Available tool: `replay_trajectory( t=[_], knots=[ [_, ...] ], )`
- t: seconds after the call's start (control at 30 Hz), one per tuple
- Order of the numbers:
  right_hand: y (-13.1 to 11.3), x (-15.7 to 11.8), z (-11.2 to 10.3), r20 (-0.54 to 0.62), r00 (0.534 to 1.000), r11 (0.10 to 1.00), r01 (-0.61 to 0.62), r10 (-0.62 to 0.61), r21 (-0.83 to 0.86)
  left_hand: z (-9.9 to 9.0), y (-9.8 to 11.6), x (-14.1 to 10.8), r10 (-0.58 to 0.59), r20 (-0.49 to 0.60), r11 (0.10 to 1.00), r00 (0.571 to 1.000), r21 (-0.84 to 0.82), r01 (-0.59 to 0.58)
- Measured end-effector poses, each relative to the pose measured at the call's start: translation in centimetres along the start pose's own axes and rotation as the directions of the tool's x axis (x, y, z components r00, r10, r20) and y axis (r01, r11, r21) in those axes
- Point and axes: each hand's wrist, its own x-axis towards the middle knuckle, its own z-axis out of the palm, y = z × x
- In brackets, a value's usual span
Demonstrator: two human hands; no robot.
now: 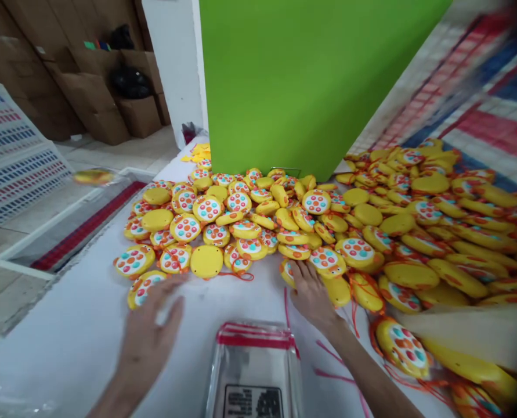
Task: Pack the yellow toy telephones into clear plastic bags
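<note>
My left hand, slightly blurred, is open with thumb and fingers apart. It hovers beside a round yellow toy whose white face carries coloured bubble buttons. My right hand reaches to the front edge of the pile, its fingers bent over a similar yellow toy and partly hiding it. Far to the left, another yellow toy is blurred in mid-air above a lined crate. Between my forearms lies a clear plastic bag with a red-striped top and a printed black label.
A large heap of yellow toys spreads over the white table, several with orange cords. Behind it stands a green panel. White baskets are stacked at left; cardboard boxes and a black bag sit further back.
</note>
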Motion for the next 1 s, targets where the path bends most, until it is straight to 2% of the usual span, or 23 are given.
replay_trajectory(
  t=[0.07,0.13,0.23,0.3,0.4,0.5,0.6,0.7,0.77,0.9,0.93,1.0],
  knots=[
    [-0.7,-0.8,-1.5,0.050,0.997,0.996,0.062,-0.066,0.069,3.8,0.8,-1.1,0.096,0.192,0.995,0.977,-0.037,-0.091],
    [-2.3,-1.7,-2.9,0.133,0.979,0.961,0.119,-0.155,0.249,6.4,1.6,-1.7,0.199,0.303,0.978,0.932,-0.128,-0.167],
    [-5.4,-2.7,-3.6,0.208,0.940,0.816,0.109,-0.270,0.568,8.1,2.4,-1.6,0.314,0.412,0.939,0.856,-0.266,-0.216],
    [-7.0,-3.1,-3.1,0.182,0.953,0.747,0.064,-0.242,0.662,8.2,2.4,-1.2,0.322,0.465,0.931,0.825,-0.315,-0.186],
    [-8.0,-3.9,-1.5,0.138,0.984,0.708,-0.020,-0.109,0.706,8.2,1.6,-0.9,0.275,0.492,0.940,0.826,-0.317,-0.125],
    [-7.8,-5.0,0.0,0.120,0.992,0.667,-0.062,-0.041,0.742,8.6,0.3,-1.2,0.239,0.518,0.953,0.821,-0.289,-0.095],
    [-7.9,-6.0,0.9,0.013,1.000,0.641,-0.001,-0.014,0.768,9.2,-0.6,-1.9,0.191,0.534,0.966,0.824,-0.252,-0.061],
    [-8.4,-6.5,1.3,-0.109,0.993,0.680,0.102,-0.032,0.726,9.6,-1.0,-2.5,0.148,0.531,0.972,0.834,-0.234,-0.023],
    [-8.8,-6.3,1.3,-0.137,0.989,0.714,0.138,-0.059,0.687,9.6,-1.0,-2.4,0.130,0.511,0.974,0.850,-0.227,-0.013],
    [-8.6,-4.9,0.9,-0.030,0.994,0.726,0.100,-0.109,0.681,9.3,-0.7,-1.5,0.140,0.506,0.977,0.851,-0.208,-0.038],
    [-8.4,-4.4,0.6,0.015,0.994,0.722,0.071,-0.112,0.688,9.2,-0.7,-1.3,0.149,0.478,0.980,0.866,-0.186,-0.066],
    [-7.6,-3.8,0.1,0.109,0.992,0.679,-0.041,-0.057,0.733,9.1,-0.6,-1.5,0.173,0.352,0.984,0.920,-0.105,-0.145]
  ],
)
